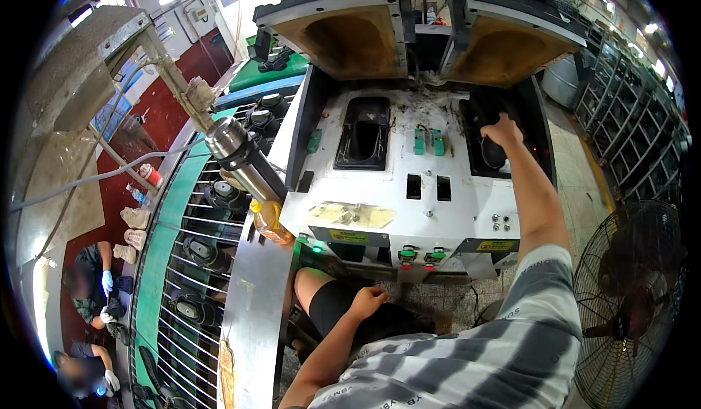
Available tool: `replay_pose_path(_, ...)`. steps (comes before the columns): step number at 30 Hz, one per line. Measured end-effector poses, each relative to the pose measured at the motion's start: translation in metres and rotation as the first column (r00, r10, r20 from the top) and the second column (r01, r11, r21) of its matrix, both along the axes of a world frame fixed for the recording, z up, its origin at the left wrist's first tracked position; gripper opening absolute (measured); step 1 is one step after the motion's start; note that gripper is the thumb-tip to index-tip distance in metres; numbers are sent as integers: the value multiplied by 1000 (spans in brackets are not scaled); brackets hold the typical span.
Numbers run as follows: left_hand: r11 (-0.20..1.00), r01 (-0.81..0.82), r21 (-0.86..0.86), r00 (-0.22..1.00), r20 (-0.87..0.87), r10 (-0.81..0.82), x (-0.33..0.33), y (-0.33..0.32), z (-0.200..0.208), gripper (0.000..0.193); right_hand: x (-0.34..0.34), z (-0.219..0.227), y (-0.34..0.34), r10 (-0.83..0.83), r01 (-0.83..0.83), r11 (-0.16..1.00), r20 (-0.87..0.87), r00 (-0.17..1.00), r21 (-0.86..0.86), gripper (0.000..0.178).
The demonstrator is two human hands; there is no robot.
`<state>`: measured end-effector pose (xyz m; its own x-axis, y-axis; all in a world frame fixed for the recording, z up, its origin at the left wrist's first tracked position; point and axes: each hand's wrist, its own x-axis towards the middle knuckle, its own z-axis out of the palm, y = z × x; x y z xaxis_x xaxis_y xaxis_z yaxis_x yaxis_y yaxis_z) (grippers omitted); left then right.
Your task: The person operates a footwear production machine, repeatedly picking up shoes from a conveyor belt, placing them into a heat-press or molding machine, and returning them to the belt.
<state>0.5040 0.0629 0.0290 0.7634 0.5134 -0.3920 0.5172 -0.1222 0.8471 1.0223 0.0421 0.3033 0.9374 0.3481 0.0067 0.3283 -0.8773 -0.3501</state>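
Shoe [493, 153] sat in machine [467, 215] | right hand [504, 130] gripped it | left hand [369, 302] over shorts [328, 308], couldn't tell open/closed

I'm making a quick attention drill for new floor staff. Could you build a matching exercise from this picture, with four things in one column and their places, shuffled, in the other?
Column one:
1. Right hand
2. Steel flask
3. Left hand
4. Caged fan

Column two:
a. Over the lap, by the dark shorts
b. Low at the picture's right edge
c. On a dark shoe at the right side of the white-topped machine
d. Left of the machine, next to a bottle of orange liquid

Right pairs: 1-c, 2-d, 3-a, 4-b
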Motion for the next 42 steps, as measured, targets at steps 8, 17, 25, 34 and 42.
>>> replay_pose_path(8, 963, 117, 244, 991, -87, -98, 12, -11, 10, 31, -3, -39, -28, 88, -95, 995, 234, 968, 20, 78)
replay_pose_path(17, 882, 379, 281, 918, 6, -397, 59, -33, -10, 24, -100, -192, -240, -323, -286, 367, 409, 853, 885, 13)
replay_pose_path(25, 960, 184, 211, 958, 180, -223, 169, -47, 27, 25, -130, -225, -295, -61, 660, -365, -724, 687, 657, 31)
replay_pose_path(34, 813, -476, 336, 863, 357, 357, 2, 51, 27, 16, -225, -478, -329, 253, -21, 941, -659, 708, 338, 27)
replay_pose_path(42, 1, -671, 741, 207, 186, 961, -297, 112, 21, 29, -332, -404, -237, 700, -671, 678, -14, 714, -298, 29)
